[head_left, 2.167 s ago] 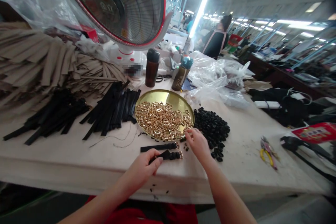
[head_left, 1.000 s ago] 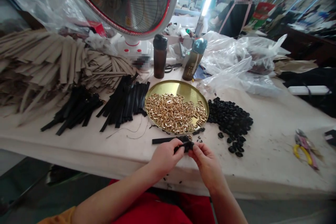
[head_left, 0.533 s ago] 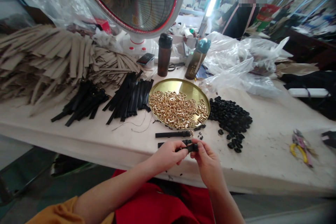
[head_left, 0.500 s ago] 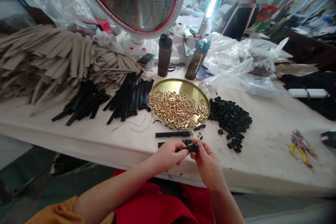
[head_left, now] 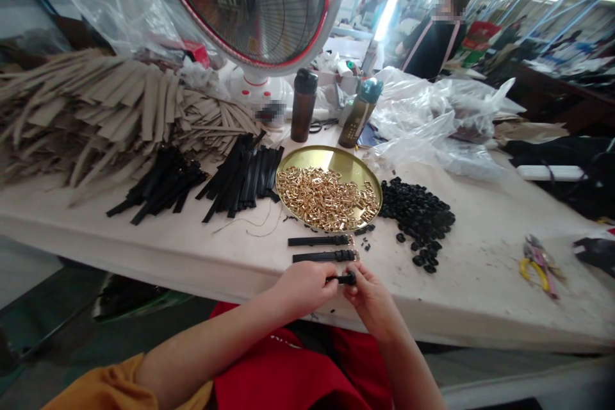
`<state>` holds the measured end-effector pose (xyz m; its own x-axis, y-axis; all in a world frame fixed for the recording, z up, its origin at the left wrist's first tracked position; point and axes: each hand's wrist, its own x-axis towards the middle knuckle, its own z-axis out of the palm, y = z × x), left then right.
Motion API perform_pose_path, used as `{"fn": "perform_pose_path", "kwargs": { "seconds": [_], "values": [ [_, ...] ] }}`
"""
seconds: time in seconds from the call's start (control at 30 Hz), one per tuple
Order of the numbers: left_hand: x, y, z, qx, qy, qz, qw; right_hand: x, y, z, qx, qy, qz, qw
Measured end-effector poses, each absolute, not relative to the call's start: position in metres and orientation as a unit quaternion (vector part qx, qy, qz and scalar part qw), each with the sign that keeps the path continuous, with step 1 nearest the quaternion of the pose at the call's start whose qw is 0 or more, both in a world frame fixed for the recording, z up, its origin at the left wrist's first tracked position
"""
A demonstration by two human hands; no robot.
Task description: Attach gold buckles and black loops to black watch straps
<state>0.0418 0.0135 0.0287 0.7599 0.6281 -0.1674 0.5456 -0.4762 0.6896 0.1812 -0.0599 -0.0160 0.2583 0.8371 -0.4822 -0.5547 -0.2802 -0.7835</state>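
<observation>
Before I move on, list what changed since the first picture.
The right hand has drawn back from the tray and grips a black piece with the left hand. The nearer black strap, partly covered before, shows its full length. Gold buckles, black pile and pliers stayed put.

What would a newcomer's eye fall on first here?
Likely the round gold tray heaped with shiny gold buckles, near the centre. Behind it, toward the picture's left, looms a large, round, red-rimmed, wire-grilled appliance. In front, the left hand and right hand hold a narrow black strap.
</observation>
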Motion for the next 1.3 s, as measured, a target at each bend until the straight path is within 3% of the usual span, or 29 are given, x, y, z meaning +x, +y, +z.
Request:
{"fn": "perform_pose_path", "kwargs": {
  "seconds": [0.33, 0.63, 0.87, 1.0, 1.3],
  "values": [
    [0.044, 0.019, 0.027, 0.789, 0.361, 0.067, 0.493, 0.172, -0.065, -0.014, -0.674, -0.24, 0.41, 0.566],
    [0.047, 0.019, 0.021, 0.847, 0.325, 0.073, 0.414, 0.174, -0.068, -0.018, -0.693, -0.359, 0.282, 0.558],
    [0.055, 0.01, 0.012, 0.765, 0.36, 0.097, 0.525, 0.164, -0.065, -0.031, -0.556, -0.075, 0.486, 0.67],
    [0.056, 0.004, 0.004, 0.757, 0.374, 0.125, 0.521, 0.154, -0.062, -0.029, -0.466, 0.019, 0.517, 0.717],
    [0.058, -0.002, 0.008, 0.794, 0.356, 0.11, 0.48, 0.151, -0.061, -0.029, -0.405, 0.113, 0.541, 0.728]
  ]
}}
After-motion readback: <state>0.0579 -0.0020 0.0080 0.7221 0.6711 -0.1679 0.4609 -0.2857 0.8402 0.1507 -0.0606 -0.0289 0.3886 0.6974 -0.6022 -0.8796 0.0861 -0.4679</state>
